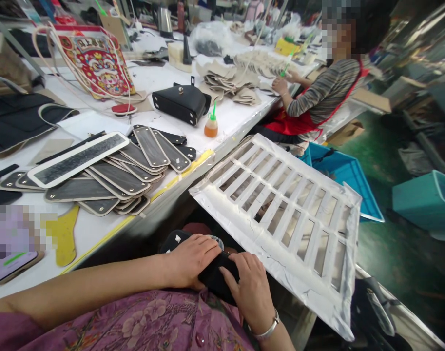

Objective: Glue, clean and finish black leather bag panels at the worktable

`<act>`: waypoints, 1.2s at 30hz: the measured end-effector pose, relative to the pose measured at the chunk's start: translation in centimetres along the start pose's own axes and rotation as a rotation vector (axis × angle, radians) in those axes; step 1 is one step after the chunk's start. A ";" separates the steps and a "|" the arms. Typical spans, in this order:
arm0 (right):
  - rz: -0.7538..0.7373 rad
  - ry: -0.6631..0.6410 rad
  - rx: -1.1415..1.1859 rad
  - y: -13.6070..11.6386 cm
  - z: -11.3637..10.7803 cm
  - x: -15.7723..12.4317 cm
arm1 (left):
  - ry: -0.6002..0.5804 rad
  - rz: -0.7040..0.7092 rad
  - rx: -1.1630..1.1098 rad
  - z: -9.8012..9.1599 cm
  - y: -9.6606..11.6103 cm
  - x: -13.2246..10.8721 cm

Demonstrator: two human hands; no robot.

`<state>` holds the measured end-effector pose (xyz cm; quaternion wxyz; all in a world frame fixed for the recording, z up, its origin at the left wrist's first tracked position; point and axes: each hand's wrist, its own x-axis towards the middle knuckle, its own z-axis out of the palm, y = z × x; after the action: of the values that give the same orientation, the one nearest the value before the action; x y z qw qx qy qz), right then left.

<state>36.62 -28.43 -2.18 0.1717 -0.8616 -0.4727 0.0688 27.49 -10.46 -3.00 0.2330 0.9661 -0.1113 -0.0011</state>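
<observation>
A black leather bag rests in my lap, partly covered by my hands. My left hand lies across its upper side with fingers bent over the edge. Closed on the near right part of the bag is my right hand, thumb on its face and fingers along the rim. The bag's far end shows a small white mark. On the table, a similar finished-looking black handbag lies tipped beside a small glue bottle with a green nozzle. A pile of dark strip panels with pale edges and metal studs lies nearer.
A white slatted rack stands right of my lap. Blue crates sit on the floor beyond. A seated co-worker works further along the table. A yellow template, a phone and a red patterned bag are at left.
</observation>
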 end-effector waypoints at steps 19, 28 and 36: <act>0.387 -0.214 0.971 0.7 -4.1 -3.2 | -0.001 -0.029 -0.020 0.2 -0.2 0.4; 0.540 -0.143 0.763 2.8 -2.4 -4.1 | -0.001 -0.045 -0.017 0.0 -0.2 0.5; 0.586 -0.177 0.498 4.5 0.0 -5.8 | -0.060 0.003 -0.064 -0.4 -0.6 0.7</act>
<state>37.01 -35.54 -4.01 0.3071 -0.8827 -0.1888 0.3015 28.27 -9.93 -2.83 0.2602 0.9576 -0.1196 -0.0332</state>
